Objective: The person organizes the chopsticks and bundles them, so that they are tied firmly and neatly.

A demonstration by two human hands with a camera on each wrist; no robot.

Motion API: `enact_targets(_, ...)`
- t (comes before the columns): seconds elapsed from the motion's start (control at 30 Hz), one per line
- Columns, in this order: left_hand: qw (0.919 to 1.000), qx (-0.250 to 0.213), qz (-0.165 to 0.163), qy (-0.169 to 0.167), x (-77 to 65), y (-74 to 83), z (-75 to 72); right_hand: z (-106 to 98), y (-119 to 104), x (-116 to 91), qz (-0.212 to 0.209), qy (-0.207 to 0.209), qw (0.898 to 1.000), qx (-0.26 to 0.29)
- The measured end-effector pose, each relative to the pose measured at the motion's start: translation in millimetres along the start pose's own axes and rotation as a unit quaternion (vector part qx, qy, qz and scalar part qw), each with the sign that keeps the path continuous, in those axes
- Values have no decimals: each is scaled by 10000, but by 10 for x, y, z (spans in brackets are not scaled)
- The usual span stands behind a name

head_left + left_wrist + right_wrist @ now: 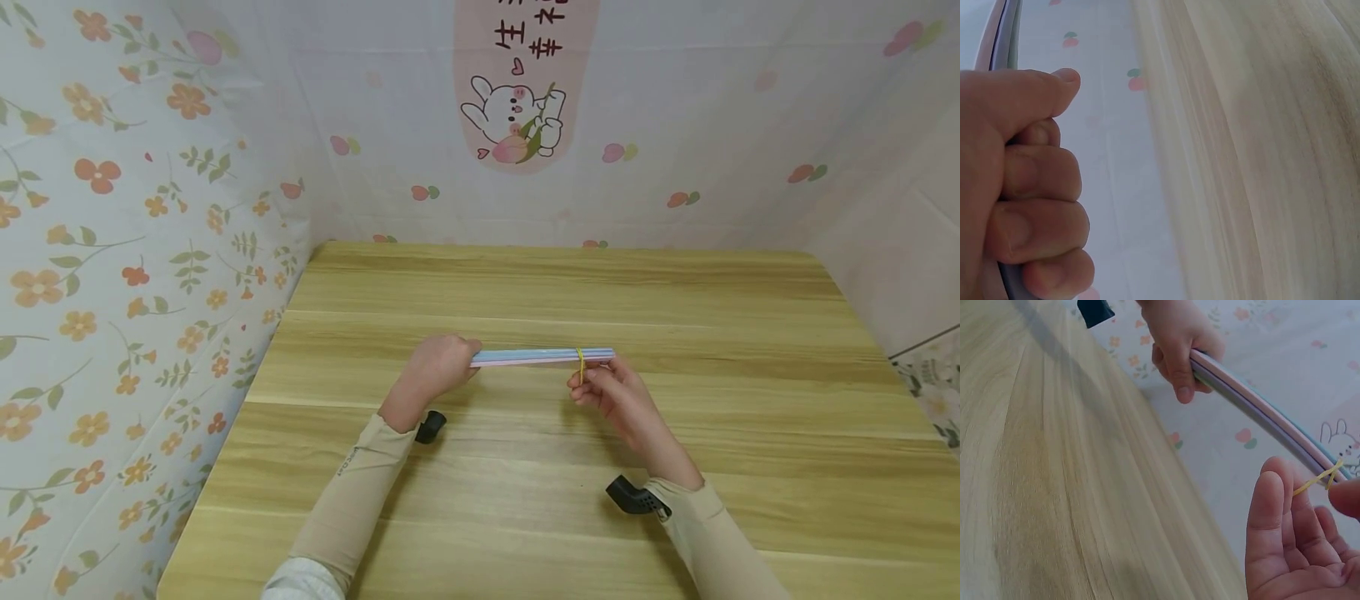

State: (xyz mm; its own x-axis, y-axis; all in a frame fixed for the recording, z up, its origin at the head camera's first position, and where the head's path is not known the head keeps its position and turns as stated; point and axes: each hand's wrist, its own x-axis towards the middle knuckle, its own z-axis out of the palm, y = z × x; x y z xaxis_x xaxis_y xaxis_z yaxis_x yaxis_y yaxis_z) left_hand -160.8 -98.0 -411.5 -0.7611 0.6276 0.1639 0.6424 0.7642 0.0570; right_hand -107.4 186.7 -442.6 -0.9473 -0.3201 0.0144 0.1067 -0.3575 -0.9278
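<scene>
My left hand [444,364] grips one end of a bundle of long, thin pastel sticks [525,357], its fingers curled tightly round them. Pink, purple and greyish colours show where the sticks [1004,37] come out of the fist in the left wrist view. A yellow rubber band [581,367] circles the bundle near its right end. Below that end, my right hand [618,400] holds the band's loop, pulled down from the sticks. In the right wrist view the rubber band [1316,482] stretches from the fingers to the bundle, with the thumb [1346,499] close beside it.
Under both hands spreads a wood-grain table [480,517]. A floral cloth [135,275] hangs on the left, and a pale cloth with a rabbit print [517,117] hangs behind the table. A black wrist-worn piece [630,496] projects by the right sleeve, another [431,427] by the left.
</scene>
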Motion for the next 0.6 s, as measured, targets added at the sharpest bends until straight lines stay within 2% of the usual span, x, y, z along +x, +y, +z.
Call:
enact_targets(0.17, 9997, 147, -143, -166, 2, -2, -16, -18, 8, -9, 192, 129, 9993, -294)
enact_targets(0.33, 9996, 65, -169, -202, 0, 5, -37, -19, 6, 4, 594, 556, 9888, -1251)
enact_targets(0.4, 9997, 79, -157, -160, -2, 5, -31, -25, 12, 7, 706, 667, 9802, -1727)
enact_targets(0.47, 9997, 159, -145, -106, -9, 5, -23, -32, 22, 0, 792, 736, 9674, -2292)
enact_targets(0.6, 9993, 337, -145, -21, -34, 0, -12, -24, 49, -24, 778, 787, 9351, -3368)
